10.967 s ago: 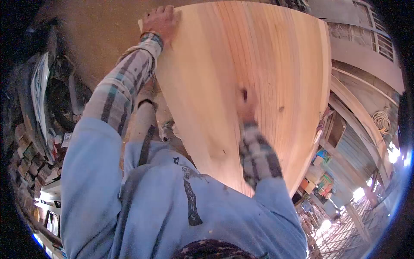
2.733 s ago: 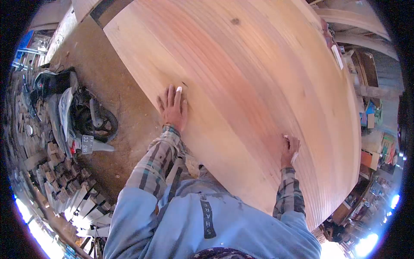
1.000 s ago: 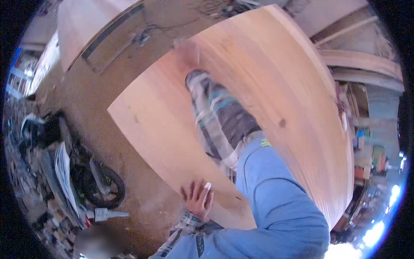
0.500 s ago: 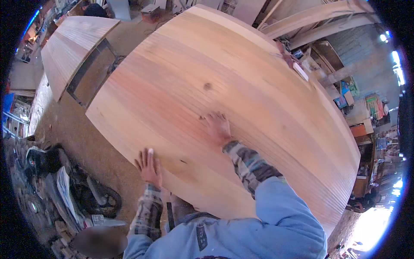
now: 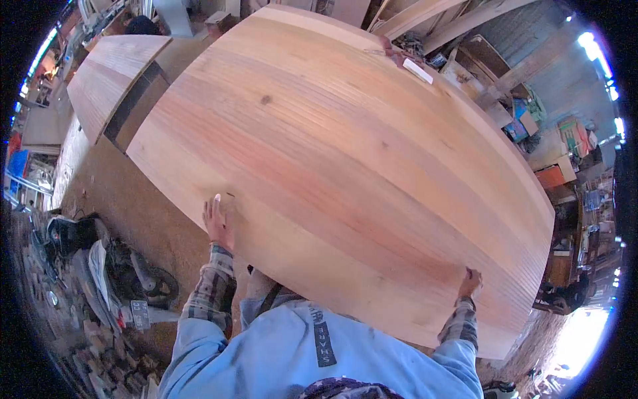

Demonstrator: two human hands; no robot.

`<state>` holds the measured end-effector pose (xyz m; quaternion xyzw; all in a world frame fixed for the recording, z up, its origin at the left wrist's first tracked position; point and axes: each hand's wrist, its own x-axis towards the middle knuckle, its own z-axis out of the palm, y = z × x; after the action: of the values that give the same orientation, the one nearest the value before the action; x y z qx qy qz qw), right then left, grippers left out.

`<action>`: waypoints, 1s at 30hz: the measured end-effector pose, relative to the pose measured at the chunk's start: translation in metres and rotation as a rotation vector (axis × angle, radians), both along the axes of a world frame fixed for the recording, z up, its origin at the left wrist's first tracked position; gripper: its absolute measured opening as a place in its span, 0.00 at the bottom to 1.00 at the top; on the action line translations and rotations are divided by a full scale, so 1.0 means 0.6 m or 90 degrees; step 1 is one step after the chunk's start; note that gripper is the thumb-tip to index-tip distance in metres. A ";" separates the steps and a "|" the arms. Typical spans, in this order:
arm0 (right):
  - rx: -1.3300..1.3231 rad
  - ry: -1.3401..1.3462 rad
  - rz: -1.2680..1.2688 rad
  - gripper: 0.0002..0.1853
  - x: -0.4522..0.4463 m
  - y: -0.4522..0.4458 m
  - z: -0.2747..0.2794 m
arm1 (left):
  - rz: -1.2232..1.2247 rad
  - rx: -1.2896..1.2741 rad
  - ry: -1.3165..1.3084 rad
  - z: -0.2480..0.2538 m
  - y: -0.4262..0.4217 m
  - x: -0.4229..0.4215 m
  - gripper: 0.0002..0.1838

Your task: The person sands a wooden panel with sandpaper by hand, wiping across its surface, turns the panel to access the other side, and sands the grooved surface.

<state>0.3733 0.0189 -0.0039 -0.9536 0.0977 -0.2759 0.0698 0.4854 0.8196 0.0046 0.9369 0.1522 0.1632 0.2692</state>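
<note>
A large, wide wooden panel [image 5: 319, 153] with lengthwise grain bands of pale yellow and reddish brown fills the middle of the view. My left hand [image 5: 218, 223] rests on its near edge at the left, fingers stretched out, one fingertip white, beside a small dark mark in the wood. Towards the panel's right end, my right hand [image 5: 470, 282] is on the surface with its fingers curled together; whatever may be under or inside them is too small to make out.
A second striped panel [image 5: 109, 80] stands at the far left beyond a dark frame. A parked motorbike [image 5: 136, 279] and wood offcuts [image 5: 86, 332] are at the lower left. A white strip [image 5: 417, 71] lies at the panel's far edge. Cluttered shelves [image 5: 565, 246] line the right side.
My right hand has swept from the panel's far left part, across its middle, to the right end. My left hand still rests at the near edge. The camera view has shifted.
</note>
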 end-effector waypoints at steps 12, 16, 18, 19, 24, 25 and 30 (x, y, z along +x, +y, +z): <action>0.943 0.288 0.153 0.17 0.138 0.889 0.131 | -0.665 -0.511 0.186 0.154 -0.076 0.079 0.28; 1.084 0.409 0.312 0.19 0.183 1.062 0.209 | -0.595 -0.810 0.316 0.172 0.016 0.072 0.23; 1.093 0.508 0.346 0.19 0.204 1.115 0.214 | -0.542 -0.789 0.311 0.199 0.090 0.064 0.19; 1.090 0.545 0.349 0.18 0.214 1.149 0.229 | -0.619 -0.719 0.227 0.204 0.130 0.068 0.17; 0.936 0.709 0.380 0.15 0.230 1.273 0.215 | -0.354 -0.847 0.157 0.193 0.253 -0.025 0.17; 0.940 0.717 0.379 0.15 0.227 1.295 0.221 | -0.309 -0.831 0.142 0.190 0.271 -0.048 0.17; 0.821 0.669 0.427 0.13 0.209 1.406 0.199 | -0.100 -0.680 0.050 0.188 0.364 -0.067 0.16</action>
<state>0.4988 0.8623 0.1155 -0.7107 -0.0307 0.3394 0.6155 0.4452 1.0380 0.1175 0.6837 0.1532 0.0075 0.7135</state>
